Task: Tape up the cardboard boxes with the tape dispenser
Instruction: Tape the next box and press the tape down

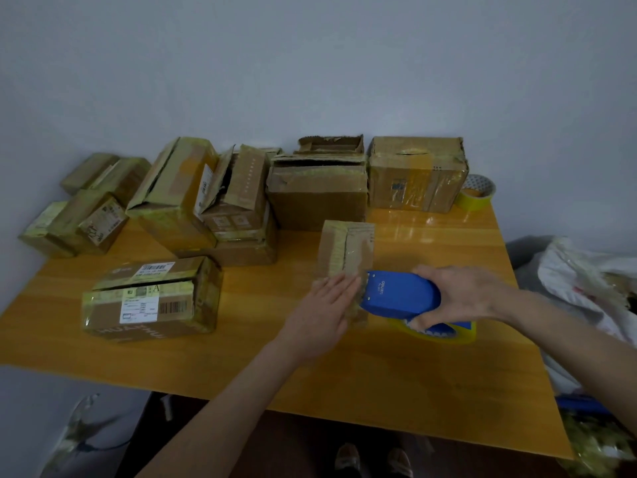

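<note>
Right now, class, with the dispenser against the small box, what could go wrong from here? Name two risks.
The left hand lies flat on the small box, right beside the front of the blue tape dispenser that the right hand grips; its cutter could nick the fingers. The box might also slide as tape is pulled.

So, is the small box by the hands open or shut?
Shut: box flaps lie flat, tape over the seam; left hand presses it.
</note>
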Demonstrator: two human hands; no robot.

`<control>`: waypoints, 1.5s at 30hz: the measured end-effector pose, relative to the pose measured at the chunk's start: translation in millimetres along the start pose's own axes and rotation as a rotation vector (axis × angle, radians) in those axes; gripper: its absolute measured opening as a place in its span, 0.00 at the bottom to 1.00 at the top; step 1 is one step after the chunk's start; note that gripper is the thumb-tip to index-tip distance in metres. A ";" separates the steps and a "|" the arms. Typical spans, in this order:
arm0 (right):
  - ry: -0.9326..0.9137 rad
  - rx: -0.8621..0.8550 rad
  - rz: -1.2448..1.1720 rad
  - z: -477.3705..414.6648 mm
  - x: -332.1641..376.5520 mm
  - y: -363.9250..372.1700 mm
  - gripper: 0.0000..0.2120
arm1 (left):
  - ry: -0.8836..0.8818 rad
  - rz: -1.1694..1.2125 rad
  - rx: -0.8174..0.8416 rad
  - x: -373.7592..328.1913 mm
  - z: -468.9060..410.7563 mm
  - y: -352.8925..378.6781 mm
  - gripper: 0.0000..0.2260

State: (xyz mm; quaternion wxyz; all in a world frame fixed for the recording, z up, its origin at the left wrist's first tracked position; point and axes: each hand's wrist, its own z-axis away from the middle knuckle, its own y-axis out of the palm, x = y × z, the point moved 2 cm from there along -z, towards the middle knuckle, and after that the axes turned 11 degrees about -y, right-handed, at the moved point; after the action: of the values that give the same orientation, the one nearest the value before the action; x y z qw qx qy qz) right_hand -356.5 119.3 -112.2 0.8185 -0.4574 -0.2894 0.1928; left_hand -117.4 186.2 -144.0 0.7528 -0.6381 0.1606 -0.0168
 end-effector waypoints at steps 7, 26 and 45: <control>-0.033 -0.056 0.033 15.0 -2.0 0.2 0.40 | 0.001 -0.144 0.023 7.1 -3.2 16.2 0.30; 0.050 0.010 -0.070 27.0 -31.3 14.8 0.41 | 0.022 -0.129 0.041 9.8 -5.8 12.3 0.33; 0.098 0.189 -0.184 -13.1 -9.6 10.5 0.34 | 0.031 -0.088 0.054 9.9 -7.9 13.3 0.33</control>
State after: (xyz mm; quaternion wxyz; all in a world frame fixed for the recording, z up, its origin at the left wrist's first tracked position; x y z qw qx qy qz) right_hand -355.8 110.8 -129.5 0.8853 -0.3585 -0.2703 0.1211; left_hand -112.4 178.9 -160.1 0.7659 -0.6235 0.1437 -0.0641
